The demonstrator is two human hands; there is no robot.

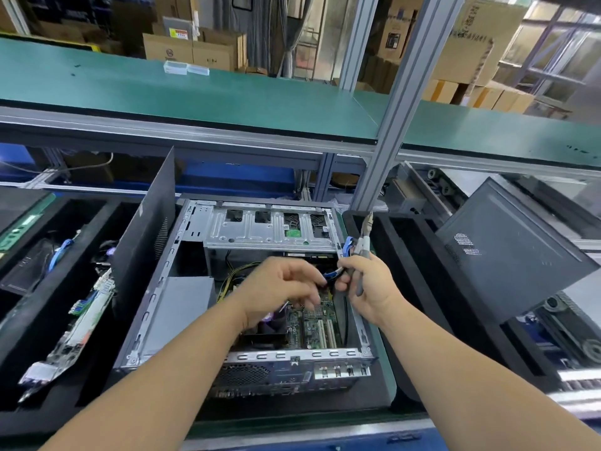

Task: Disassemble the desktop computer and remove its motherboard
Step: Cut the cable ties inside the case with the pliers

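An open desktop computer case (153, 307) lies on its side in front of me, its green motherboard (317, 327) showing at the bottom right. A silver drive cage (260, 229) spans the far end, and a grey power supply (185, 304) sits at the left. My left hand (279, 288) hovers over the board with fingers curled, pinching a blue cable (333, 274). My right hand (367, 284) grips pliers (364, 242) with grey handles, jaws pointing up, and its fingers also touch the blue cable. Yellow wires (232, 275) run beside the power supply.
A removed side panel (146, 232) leans against the case's left. A black foam tray (48, 336) at left holds boards and cables. Another black panel (507, 255) leans in a tray at right. A green shelf (195, 92) runs above, carried by an aluminium post (390, 125).
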